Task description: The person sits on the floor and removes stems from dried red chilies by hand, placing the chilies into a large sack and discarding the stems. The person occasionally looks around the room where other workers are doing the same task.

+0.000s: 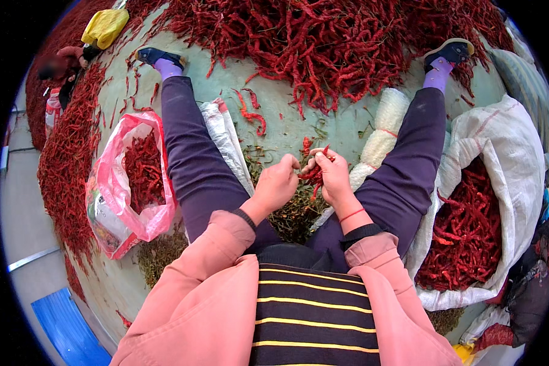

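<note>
My right hand (335,177) holds a few dried red chili peppers (317,177) between the thumb and fingers, above the gap between my legs. Close by on the left, my left hand (277,182) has its fingers curled towards these peppers. Whether a stem is pinched in its fingertips is too small to tell. Beneath both hands lies a pile of greenish-brown pepper stems (297,217). A few loose chilies (251,112) rest on the pale green ground sheet (219,82) farther out.
A big heap of dried chilies (311,41) lies beyond my feet. A pink-rimmed plastic bag (105,196) of chilies stands left; a white woven sack (517,151) of chilies stands right. A white roll (389,119) lies along my right leg. Another person (68,59) is at far left.
</note>
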The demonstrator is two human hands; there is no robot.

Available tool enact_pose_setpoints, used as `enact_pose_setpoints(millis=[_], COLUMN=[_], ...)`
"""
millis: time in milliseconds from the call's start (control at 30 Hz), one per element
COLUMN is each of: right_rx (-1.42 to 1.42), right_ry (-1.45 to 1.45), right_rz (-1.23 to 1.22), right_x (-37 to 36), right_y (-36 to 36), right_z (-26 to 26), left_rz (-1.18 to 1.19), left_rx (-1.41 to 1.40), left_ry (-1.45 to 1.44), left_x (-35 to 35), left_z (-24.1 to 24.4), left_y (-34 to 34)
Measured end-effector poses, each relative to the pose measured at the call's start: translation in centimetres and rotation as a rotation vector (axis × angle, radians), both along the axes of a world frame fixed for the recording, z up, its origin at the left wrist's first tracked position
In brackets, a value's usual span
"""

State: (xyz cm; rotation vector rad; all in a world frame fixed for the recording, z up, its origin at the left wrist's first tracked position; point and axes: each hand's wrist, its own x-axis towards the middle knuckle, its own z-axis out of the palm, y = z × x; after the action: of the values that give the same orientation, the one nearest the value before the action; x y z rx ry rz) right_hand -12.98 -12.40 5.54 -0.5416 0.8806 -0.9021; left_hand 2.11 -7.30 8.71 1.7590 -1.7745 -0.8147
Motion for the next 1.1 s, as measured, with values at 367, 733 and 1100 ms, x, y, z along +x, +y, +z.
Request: enact_pose_setpoints(millis=[367,733,1100], right_rx=[0.091,0.086,0.062], right_ry=[0.146,0.140,0.294], right_rz=[-0.346,-0.391,-0.299], right_x=[-0.8,-0.8,-0.5], right_y=[-0.9,-1.1,-0.8], right_z=[0.4,0.5,0.8], left_rz=[-0.256,-0.133,0.136], left_rx=[0.000,0.220,0.000], left_ry=[-0.251,0.054,-0.527], left_x=[-1.7,-2.1,-2.2], left_z=[-1.7,0.5,-2.1], left_y=[-2.9,-2.1,-5.8])
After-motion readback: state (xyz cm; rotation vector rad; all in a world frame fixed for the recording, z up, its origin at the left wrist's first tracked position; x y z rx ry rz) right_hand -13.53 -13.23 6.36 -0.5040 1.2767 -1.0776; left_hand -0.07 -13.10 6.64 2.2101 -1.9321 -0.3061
